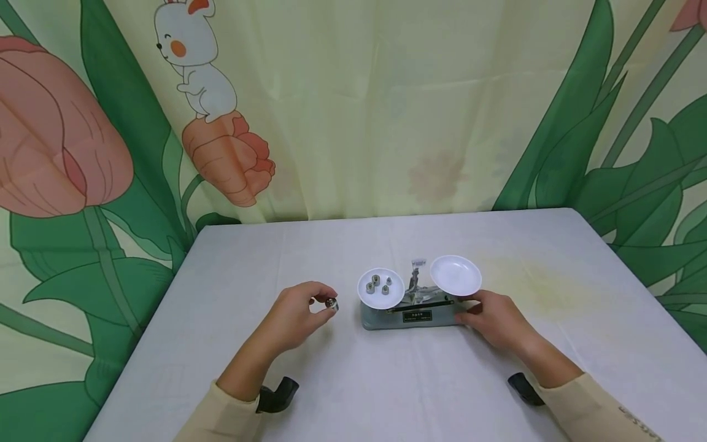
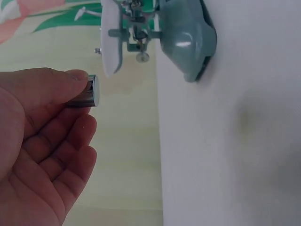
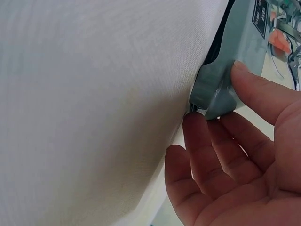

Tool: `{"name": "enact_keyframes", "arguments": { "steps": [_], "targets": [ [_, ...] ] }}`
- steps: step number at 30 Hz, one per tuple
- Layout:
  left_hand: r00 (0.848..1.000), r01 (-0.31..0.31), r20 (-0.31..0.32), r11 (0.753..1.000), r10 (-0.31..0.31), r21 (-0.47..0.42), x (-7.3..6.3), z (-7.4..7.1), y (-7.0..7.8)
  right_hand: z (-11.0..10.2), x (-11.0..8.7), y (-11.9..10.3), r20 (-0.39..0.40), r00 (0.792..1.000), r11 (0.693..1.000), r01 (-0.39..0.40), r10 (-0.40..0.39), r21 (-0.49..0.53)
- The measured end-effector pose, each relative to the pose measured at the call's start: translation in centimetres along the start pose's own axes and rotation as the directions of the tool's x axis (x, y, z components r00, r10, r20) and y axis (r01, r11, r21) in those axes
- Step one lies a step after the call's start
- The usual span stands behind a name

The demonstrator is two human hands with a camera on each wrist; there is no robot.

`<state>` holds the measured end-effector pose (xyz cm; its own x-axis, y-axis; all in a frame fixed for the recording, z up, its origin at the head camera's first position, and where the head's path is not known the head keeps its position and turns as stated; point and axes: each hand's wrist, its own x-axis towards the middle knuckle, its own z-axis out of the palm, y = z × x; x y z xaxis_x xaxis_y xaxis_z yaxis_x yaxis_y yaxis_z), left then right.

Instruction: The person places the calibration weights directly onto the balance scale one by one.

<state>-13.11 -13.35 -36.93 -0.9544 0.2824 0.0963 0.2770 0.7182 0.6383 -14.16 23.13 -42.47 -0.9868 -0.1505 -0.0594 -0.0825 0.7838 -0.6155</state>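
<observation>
My left hand (image 1: 301, 314) pinches a small shiny metal weight (image 2: 85, 96) between thumb and fingertips, left of a balance scale (image 1: 381, 319). Several similar metal weights (image 1: 370, 287) stand on the scale's left white pan (image 1: 388, 301); its right pan (image 1: 456, 274) has nothing on it and sits higher. At the right end of the blue-grey base, my right hand (image 1: 497, 316) holds the scale. In the right wrist view, the thumb (image 3: 263, 94) presses the front face while fingertips touch the end near the bottom edge. The weight is held apart from the pan.
A white cloth covers the table (image 1: 420, 380). Behind it hangs a curtain (image 1: 359, 123) printed with plants and a rabbit on a carrot. A dark strap piece (image 1: 278, 395) shows at the left wrist, and another (image 1: 525, 388) at the right.
</observation>
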Motion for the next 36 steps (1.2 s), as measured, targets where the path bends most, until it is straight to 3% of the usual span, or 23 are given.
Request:
{"name": "enact_keyframes", "arguments": {
  "steps": [9,14,18,25,30,36],
  "targets": [
    [0.997,-0.071,-0.010,0.997,0.071,-0.013,0.9,-0.1,1.9,-0.1,-0.1,0.0,-0.001,1.000,1.000,-0.011,0.011,-0.009],
    [0.990,-0.144,0.002,0.990,0.144,-0.015,1.9,-0.6,4.0,-0.1,-0.3,0.1,0.007,1.000,1.000,-0.012,0.012,-0.015],
    [0.977,-0.209,0.045,0.978,0.209,-0.005,3.5,-0.8,6.2,0.0,-0.3,0.1,-0.001,1.000,1.000,-0.008,0.008,-0.013],
    [0.939,-0.308,0.166,0.951,0.301,0.013,7.0,-0.3,9.6,0.1,0.1,0.0,-0.003,1.000,1.000,0.003,-0.003,0.000],
    [0.921,-0.343,0.224,0.937,0.320,0.072,9.4,0.6,11.4,-0.1,0.3,0.1,0.005,1.000,1.000,-0.019,0.019,-0.006],
    [0.907,-0.352,0.286,0.929,0.309,0.112,11.1,2.0,13.2,-0.4,0.1,0.1,0.015,1.000,1.000,-0.016,0.016,-0.001]
  ]
}}
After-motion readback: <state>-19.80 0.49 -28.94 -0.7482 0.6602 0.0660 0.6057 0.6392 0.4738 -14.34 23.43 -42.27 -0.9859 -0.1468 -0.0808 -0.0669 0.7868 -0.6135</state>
